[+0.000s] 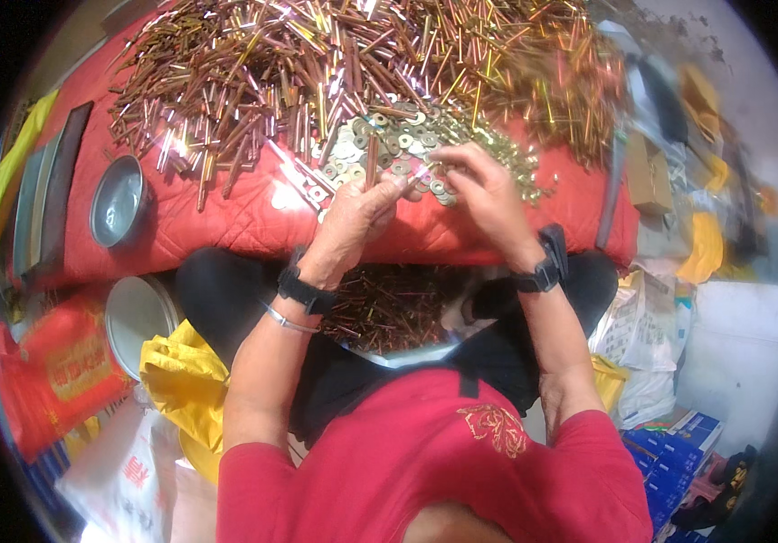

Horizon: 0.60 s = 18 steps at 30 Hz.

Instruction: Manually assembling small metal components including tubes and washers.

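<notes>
My left hand [357,217] is closed around a copper-coloured metal rod [372,158], which points up and away from me. Its thumb lies toward the right, by a small shiny piece of metal [420,172]. My right hand [490,195] is just to the right, thumb and fingers drawn together near that piece; what lies in the pinch is too small to make out. Beyond both hands spreads a pile of flat round washers [347,149]. Small brass-coloured nuts [517,163] lie to the right of the washers.
A large heap of metal rods [317,68] covers the far part of the red padded cloth [253,217]. At the left stands a metal bowl [118,204]. Below the cloth's edge, between my legs, a container holds more rods [384,312]. A cardboard box [649,176] stands at right.
</notes>
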Motion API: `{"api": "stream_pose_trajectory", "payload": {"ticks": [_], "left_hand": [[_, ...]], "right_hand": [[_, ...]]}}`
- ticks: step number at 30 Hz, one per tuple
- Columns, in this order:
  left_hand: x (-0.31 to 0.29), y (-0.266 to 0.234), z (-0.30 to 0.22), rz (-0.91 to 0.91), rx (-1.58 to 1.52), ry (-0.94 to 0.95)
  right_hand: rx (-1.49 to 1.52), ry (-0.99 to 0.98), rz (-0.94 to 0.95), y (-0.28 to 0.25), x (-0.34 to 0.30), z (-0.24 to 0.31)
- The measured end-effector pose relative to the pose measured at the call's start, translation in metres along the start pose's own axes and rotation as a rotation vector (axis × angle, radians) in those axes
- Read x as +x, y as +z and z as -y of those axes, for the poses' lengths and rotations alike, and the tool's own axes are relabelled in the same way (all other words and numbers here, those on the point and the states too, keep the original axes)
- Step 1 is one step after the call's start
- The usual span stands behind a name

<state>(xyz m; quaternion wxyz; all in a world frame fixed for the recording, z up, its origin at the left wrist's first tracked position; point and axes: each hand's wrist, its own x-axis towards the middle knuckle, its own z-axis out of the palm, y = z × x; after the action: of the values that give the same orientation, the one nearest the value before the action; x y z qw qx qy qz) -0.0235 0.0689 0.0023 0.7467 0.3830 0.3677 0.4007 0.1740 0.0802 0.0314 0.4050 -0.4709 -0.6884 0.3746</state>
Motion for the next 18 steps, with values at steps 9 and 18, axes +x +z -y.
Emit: {"api": "stream_pose_trajectory", "payload": {"ticks": [9, 18], "left_hand": [[0.005, 0.015, 0.016, 0.026, 0.121, -0.086], [0.007, 0.019, 0.014, 0.011, 0.172, -0.118]], "right_hand": [[0.648, 0.161, -0.118, -0.001, -0.027, -0.043], [0.419, 0.129, -0.105, -0.012, -0.030, -0.045]]}}
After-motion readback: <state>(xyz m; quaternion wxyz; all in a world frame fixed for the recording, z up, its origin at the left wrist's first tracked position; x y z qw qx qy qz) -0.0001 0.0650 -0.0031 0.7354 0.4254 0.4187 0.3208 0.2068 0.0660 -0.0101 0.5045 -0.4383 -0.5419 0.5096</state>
